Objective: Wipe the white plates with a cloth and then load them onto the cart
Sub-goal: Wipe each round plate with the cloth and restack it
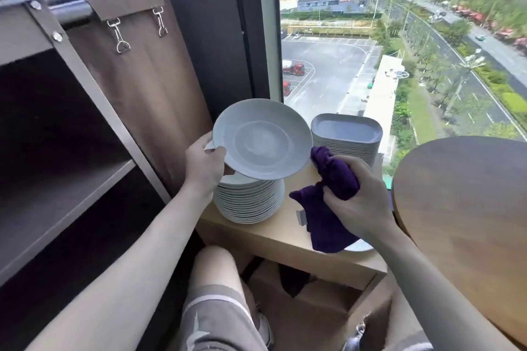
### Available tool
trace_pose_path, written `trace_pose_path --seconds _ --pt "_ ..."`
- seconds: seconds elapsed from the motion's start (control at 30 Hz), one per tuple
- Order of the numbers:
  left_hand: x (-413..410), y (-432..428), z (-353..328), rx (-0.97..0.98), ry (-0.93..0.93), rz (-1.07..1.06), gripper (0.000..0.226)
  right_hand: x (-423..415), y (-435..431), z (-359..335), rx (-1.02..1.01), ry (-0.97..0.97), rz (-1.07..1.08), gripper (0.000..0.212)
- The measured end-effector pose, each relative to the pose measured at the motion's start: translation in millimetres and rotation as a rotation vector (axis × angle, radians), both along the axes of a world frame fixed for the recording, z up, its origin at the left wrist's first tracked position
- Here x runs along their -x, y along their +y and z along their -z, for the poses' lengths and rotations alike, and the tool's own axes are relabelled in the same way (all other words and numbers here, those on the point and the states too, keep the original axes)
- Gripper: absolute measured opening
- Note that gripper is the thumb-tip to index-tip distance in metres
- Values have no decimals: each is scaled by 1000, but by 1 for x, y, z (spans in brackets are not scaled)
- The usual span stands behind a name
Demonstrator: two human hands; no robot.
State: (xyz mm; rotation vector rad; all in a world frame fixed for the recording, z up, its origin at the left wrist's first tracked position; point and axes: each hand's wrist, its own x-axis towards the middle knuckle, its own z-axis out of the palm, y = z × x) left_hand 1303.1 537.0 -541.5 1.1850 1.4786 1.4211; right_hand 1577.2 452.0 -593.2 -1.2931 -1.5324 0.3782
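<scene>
Pinching 1 white plate (262,138) at its left rim with the left hand (204,161), tilted just above 1 stack of round plates (248,202) on the wooden ledge (285,236); bunching 1 purple cloth (328,208) in the right hand (359,202), just beside the plate's right edge. Probably stiff, glazed, slippery, breakable: best gripped at the rim, thumb on top. Behind, 1 stack of rectangular dishes (346,137); layers too tight to count singly. Cart (71,122) at left.

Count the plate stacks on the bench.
2: a round stack beneath the plate in the left hand, a rectangular stack by the window; the purple cloth may hide more.
</scene>
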Motion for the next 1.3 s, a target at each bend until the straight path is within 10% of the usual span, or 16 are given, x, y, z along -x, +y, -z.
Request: trace_pose_path --seconds 0.6,1.13,1.3 --pt "35 14 19 114 40 -164 42 20 -22 33 114 -12 -55 47" --pt "46 20 39 268 598 -135 36 -10 -33 76 297 38 42 54" --pt "11 -9 35 -208 622 -104 33 -24 -33 90 361 31 114 52"
